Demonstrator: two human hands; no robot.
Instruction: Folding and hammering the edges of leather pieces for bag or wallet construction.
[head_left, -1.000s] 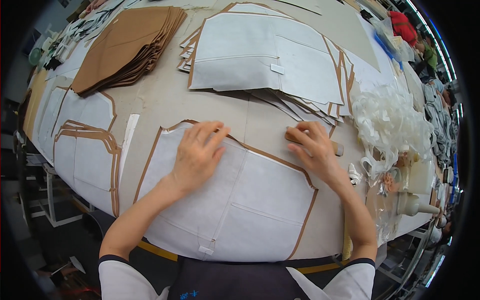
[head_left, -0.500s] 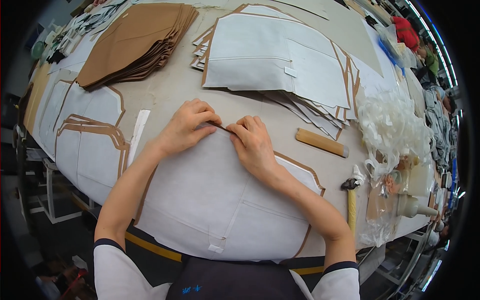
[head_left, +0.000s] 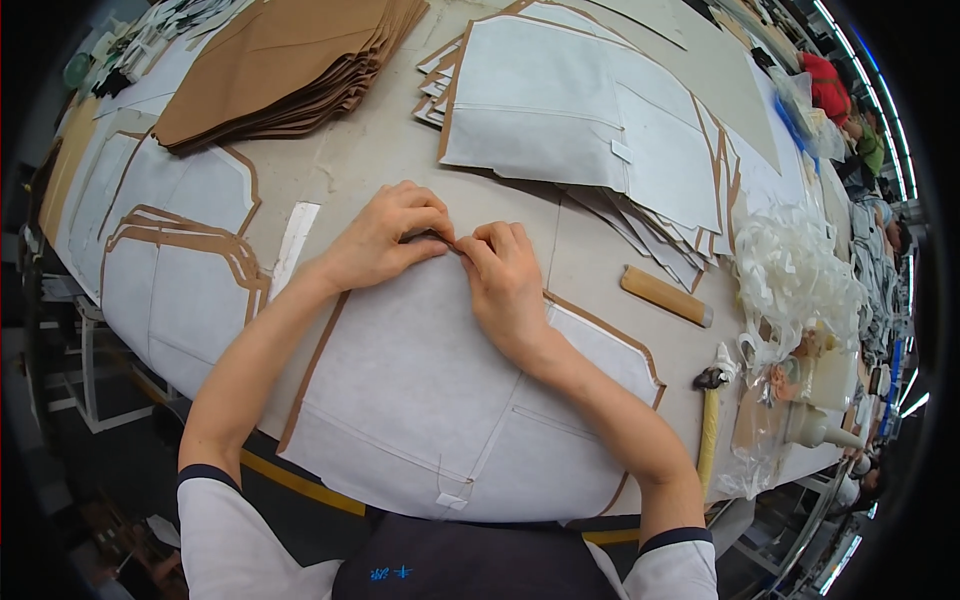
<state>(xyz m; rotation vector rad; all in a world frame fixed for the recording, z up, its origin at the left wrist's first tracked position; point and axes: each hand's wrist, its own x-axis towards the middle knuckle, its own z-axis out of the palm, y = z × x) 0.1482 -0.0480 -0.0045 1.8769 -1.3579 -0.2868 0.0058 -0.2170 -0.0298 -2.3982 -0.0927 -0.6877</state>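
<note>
A large white-backed panel with a brown edge (head_left: 400, 380) lies in front of me, its near side at the table's front edge. My left hand (head_left: 392, 240) pinches the far edge of this panel, fingers curled over and thumb below. Right beside it, my right hand (head_left: 503, 285) pinches the same edge, the fingertips of both hands almost touching. The bit of edge between them is folded and mostly hidden by my fingers. A small white tag (head_left: 451, 500) shows on the panel's near part.
Beyond lie a stack of brown panels (head_left: 290, 65) and a pile of similar white-backed panels (head_left: 540, 95); more panels (head_left: 175, 290) lie left. At right are a wooden block (head_left: 667, 296), a hammer with a yellow handle (head_left: 708, 430), tangled whitish strips (head_left: 795, 280) and a plastic bottle (head_left: 825, 428).
My fingertips have come closer together along the panel's edge. Both hands still pinch it. The whole view has shifted a little, so the far stacks appear farther right and higher.
</note>
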